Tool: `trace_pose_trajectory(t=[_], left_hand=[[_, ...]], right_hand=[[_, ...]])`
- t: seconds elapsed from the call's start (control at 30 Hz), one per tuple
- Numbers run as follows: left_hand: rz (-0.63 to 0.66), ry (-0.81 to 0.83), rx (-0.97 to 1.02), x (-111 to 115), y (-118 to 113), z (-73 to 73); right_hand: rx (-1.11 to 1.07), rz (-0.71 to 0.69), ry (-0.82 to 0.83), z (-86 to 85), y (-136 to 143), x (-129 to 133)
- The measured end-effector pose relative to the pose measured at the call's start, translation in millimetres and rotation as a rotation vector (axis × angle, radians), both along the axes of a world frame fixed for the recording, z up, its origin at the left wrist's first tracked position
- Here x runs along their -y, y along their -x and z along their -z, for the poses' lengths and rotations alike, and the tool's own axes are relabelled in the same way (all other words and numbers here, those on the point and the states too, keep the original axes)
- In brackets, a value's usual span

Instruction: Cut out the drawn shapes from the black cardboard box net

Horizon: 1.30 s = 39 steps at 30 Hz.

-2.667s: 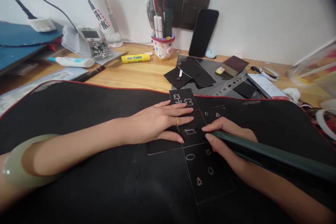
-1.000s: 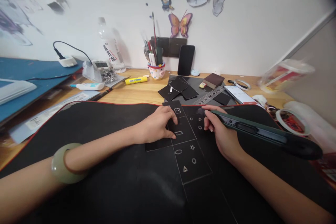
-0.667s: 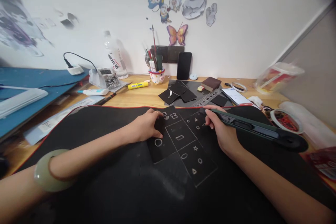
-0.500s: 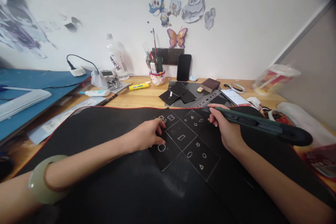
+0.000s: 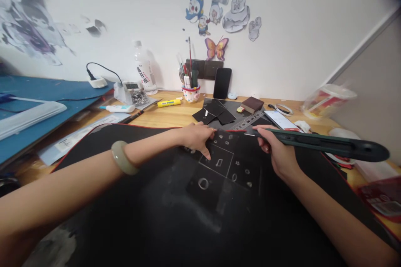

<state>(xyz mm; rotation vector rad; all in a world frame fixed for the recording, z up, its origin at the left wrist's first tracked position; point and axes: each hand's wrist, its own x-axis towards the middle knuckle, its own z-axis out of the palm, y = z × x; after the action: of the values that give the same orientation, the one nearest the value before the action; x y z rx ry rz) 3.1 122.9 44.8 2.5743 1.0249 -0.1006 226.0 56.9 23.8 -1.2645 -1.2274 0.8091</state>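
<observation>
My right hand [image 5: 277,148] is closed around a dark green utility knife [image 5: 332,142]. Its blade tip shows at the left end, just above the black paper. My left hand [image 5: 197,137] rests on the black paper [image 5: 216,160], thumb spread away from the fingers, pressing near the paper's far left side. White outlines mark the paper: squares with a parallelogram, circles, a star and triangles. Part of the drawn pattern is hidden under my left hand. A black mat [image 5: 140,217] with a red edge lies beneath.
Behind the mat lie loose black paper pieces [image 5: 200,114], a stencil ruler [image 5: 247,121], a brown box [image 5: 253,104] and a lit phone [image 5: 280,120]. A pen cup [image 5: 191,94], an upright dark phone [image 5: 222,83] and a water bottle [image 5: 144,69] stand near the wall. At right is a plastic cup [image 5: 327,100].
My left hand has moved right and away from me across the paper, its thumb now beside the middle square. The knife has shifted slightly right, its blade now visible. The paper has rotated a little.
</observation>
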Motion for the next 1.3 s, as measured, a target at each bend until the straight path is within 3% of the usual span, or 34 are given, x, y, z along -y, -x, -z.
trace_pose_trajectory(t=[0.17, 0.37, 0.6, 0.8, 0.9, 0.97, 1.07, 1.13, 1.3], left_hand=[[-0.146, 0.045, -0.097, 1, 20, 0.5], [-0.222, 0.154, -0.090, 27, 44, 5.0], [-0.251, -0.072, 0.005, 27, 44, 6.4], [-0.160, 0.115, -0.138, 25, 45, -1.6], [-0.133, 0.019, -0.161, 25, 43, -1.8], [-0.043, -0.062, -0.042, 24, 39, 0.5], [0.222, 0.008, 0.218, 18, 32, 7.7], [0.348, 0.094, 0.267, 15, 29, 15.5], [0.379, 0.053, 0.175, 13, 29, 37.5]], right_hand=[[0.029, 0.017, 0.007, -3.4, 2, 5], [0.232, -0.118, 0.111, -3.2, 22, 19], [0.350, -0.156, 0.272, -3.9, 39, 24], [0.493, -0.201, 0.240, -0.5, 44, 22], [0.490, -0.213, 0.249, 4.4, 44, 25], [0.496, -0.216, 0.260, 7.1, 45, 27], [0.523, -0.209, 0.243, 9.3, 47, 31], [0.544, -0.196, 0.227, 10.1, 47, 32], [0.539, -0.123, 0.186, 7.2, 38, 30]])
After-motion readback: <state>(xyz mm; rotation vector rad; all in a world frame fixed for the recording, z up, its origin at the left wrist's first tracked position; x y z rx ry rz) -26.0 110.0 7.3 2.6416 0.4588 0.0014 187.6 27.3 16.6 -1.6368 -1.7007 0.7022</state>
